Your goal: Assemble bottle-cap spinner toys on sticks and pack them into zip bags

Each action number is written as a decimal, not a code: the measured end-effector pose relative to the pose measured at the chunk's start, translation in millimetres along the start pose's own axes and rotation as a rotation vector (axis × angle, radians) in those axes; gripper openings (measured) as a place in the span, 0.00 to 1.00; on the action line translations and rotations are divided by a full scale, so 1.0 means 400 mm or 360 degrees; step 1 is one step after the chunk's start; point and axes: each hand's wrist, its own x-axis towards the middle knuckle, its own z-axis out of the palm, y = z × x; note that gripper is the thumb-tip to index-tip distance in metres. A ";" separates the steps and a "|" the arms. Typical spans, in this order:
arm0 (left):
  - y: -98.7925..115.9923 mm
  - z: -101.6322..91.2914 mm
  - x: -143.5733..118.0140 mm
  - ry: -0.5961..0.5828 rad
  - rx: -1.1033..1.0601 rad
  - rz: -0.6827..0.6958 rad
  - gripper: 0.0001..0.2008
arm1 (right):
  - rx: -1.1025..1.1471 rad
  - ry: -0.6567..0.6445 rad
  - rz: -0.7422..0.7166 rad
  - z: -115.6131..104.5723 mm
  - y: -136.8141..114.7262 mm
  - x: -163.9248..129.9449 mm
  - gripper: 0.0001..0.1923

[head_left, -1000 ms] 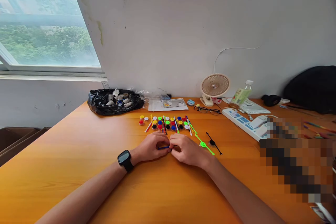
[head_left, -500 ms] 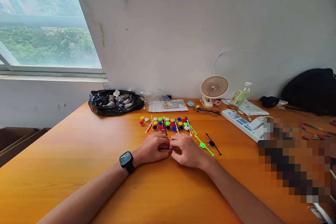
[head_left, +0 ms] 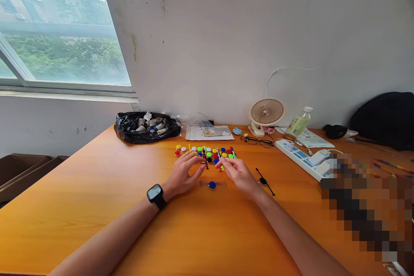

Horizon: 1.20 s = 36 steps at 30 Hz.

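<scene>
A blue round spinner (head_left: 211,185) stands on the table between my hands, and a faint blurred blue streak reaches out from it on both sides. My left hand (head_left: 185,173), with a black watch (head_left: 155,195) on its wrist, is to the left with thumb and index finger apart and nothing held. My right hand (head_left: 238,173) hovers to the right, fingers loosely bent and apart, seemingly holding nothing. Past the fingertips are a black arrow (head_left: 205,158) and several coloured round pieces (head_left: 214,151). A black arrow spinner (head_left: 263,181) lies right of my right hand.
A black plastic bag (head_left: 145,128) of small cylinders is at the back left. A fan (head_left: 267,112), glasses (head_left: 257,141), a bottle (head_left: 299,123) and a white power strip (head_left: 299,157) line the back right. Papers (head_left: 210,133) lie near the wall.
My hands have let go of the blue spinner and moved apart, leaving it on the table. The green arrow spinner is now hidden by my right hand. The view has shifted slightly.
</scene>
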 end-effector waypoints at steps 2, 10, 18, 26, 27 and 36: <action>-0.022 -0.004 0.003 0.0104 0.0065 -0.0048 0.08 | 0.0089 0.0117 -0.0010 -0.007 0.010 0.011 0.30; -0.164 -0.055 0.009 0.0385 0.0411 -0.0277 0.07 | -0.0025 0.0341 -0.0097 -0.035 0.034 0.025 0.30; -0.260 -0.073 -0.007 0.0302 0.0314 -0.0720 0.08 | -0.0064 0.0338 -0.0163 -0.030 0.027 0.019 0.28; -0.233 -0.072 -0.006 0.0016 0.0483 -0.0756 0.10 | -0.0173 0.0311 -0.0223 -0.025 0.044 0.017 0.26; -0.234 -0.072 -0.006 0.0016 0.0490 -0.0762 0.10 | -0.0196 0.0309 -0.0233 -0.024 0.047 0.018 0.27; -0.235 -0.063 -0.008 0.0127 0.0374 -0.0649 0.09 | -0.0379 0.0250 -0.0310 -0.011 0.048 0.008 0.25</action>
